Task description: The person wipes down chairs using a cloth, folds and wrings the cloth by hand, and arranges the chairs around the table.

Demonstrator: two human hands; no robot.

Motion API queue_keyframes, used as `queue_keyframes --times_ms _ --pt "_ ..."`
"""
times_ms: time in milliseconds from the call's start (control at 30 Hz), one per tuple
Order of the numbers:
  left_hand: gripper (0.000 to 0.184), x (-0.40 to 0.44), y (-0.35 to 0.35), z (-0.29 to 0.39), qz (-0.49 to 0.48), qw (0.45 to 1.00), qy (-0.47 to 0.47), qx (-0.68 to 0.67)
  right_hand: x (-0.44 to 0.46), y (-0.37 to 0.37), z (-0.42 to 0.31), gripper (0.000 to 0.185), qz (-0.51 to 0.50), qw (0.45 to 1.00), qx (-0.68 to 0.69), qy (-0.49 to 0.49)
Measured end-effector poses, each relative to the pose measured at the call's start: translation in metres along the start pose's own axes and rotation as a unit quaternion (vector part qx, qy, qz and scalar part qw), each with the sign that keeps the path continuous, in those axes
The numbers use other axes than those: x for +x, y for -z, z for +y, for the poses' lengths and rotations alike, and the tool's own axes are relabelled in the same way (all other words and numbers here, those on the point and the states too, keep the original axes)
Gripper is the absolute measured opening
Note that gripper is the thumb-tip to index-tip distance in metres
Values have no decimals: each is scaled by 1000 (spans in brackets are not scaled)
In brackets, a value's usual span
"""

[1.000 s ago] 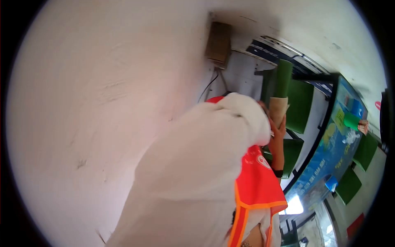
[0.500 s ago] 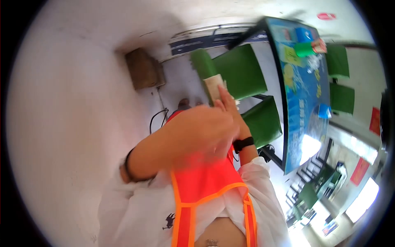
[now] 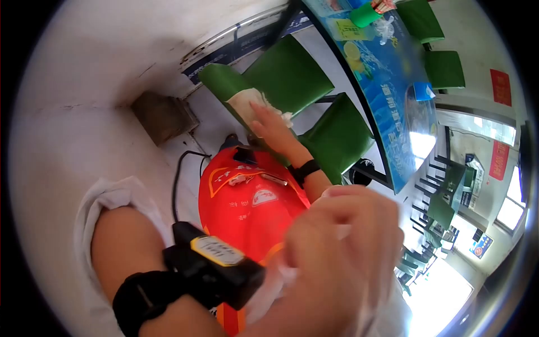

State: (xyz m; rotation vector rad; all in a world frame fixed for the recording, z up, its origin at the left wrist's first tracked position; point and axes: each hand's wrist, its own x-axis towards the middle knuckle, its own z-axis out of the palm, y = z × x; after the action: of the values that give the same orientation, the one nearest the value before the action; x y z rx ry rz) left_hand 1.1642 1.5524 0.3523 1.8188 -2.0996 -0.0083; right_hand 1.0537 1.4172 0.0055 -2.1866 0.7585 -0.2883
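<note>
My right hand (image 3: 270,128) lies with outstretched fingers on a beige cloth (image 3: 247,104), which is draped over the top edge of a green chair back (image 3: 222,81). A crumpled white edge of cloth shows beside the fingers. Close to the camera, my left hand (image 3: 342,241) is closed and blurred, in front of the red apron (image 3: 247,196). What its curled fingers hold, if anything, is hidden. A black device with a yellow-edged label (image 3: 218,251) is strapped near my left wrist.
Another green chair (image 3: 338,135) stands beside the blue-topped table (image 3: 376,84). On the table are a green holder (image 3: 365,15), clear plastic and a blue box (image 3: 422,91). A brown box (image 3: 160,118) and a black cable (image 3: 177,174) are near the wall. More chairs stand at the right.
My left hand has moved away from my right hand and come close to the camera. My right hand is still at the cloth. The view has swung, bringing more of the room in.
</note>
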Motion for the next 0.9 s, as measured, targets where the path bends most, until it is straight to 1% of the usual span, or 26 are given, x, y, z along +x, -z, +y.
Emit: queue_keyframes --times_ms 100,133,233,300,367,400,433,467,500,533,567,600,667,700,733,800,833,900 --pt "21 -15 -3 -13 -43 999 -8 -13 0 4 -1 51 -15 1000 18 -8" --pt "21 -24 -11 -18 -72 997 -7 -16 0 8 -2 51 -20 1000 14 -7" --pt "21 -65 -55 -37 -213 976 -1 -40 1 11 -4 51 -30 999 23 -14" --pt "21 -102 -97 -51 -333 941 1 -61 0 7 -2 54 -36 999 4 -21" --pt "21 -138 -139 -64 -444 892 -13 -82 1 7 1 52 -40 998 -25 37" --pt "21 -150 -154 -73 -491 866 -14 -90 3 13 -6 52 -49 999 7 -4" --pt "21 -156 -164 -85 -532 842 -10 -96 6 13 -14 52 -65 996 45 -42" --pt "21 -156 -169 -101 -563 820 -5 -103 7 3 -16 52 -64 996 65 -10" --pt "21 -148 -173 -117 -571 814 4 -109 6 9 -10 51 -48 997 64 10" --pt "21 -126 -170 -130 -563 819 9 -112 8 25 1 51 -33 998 47 12" --pt "21 -106 -164 -137 -534 835 24 -132 11 29 8 51 -33 999 40 12" --pt "21 -81 -158 -143 -501 847 39 -170 9 21 11 51 -39 998 45 11" --pt "21 -37 -133 -136 -396 880 58 -257 -1 1 11 52 -60 996 61 5" --pt "21 -20 -117 -124 -336 898 49 -280 3 4 14 52 -67 996 58 6" --pt "21 -7 -96 -110 -278 914 23 -295 10 12 15 52 -54 997 48 9" --pt "21 6 -56 -78 -180 940 -32 -287 1 9 7 51 -64 997 35 14" --pt "21 9 -38 -66 -151 950 -59 -268 -10 5 4 51 -59 998 30 -7" --pt "21 13 1 -36 -100 974 -95 -180 -2 5 5 50 -61 998 14 -26"
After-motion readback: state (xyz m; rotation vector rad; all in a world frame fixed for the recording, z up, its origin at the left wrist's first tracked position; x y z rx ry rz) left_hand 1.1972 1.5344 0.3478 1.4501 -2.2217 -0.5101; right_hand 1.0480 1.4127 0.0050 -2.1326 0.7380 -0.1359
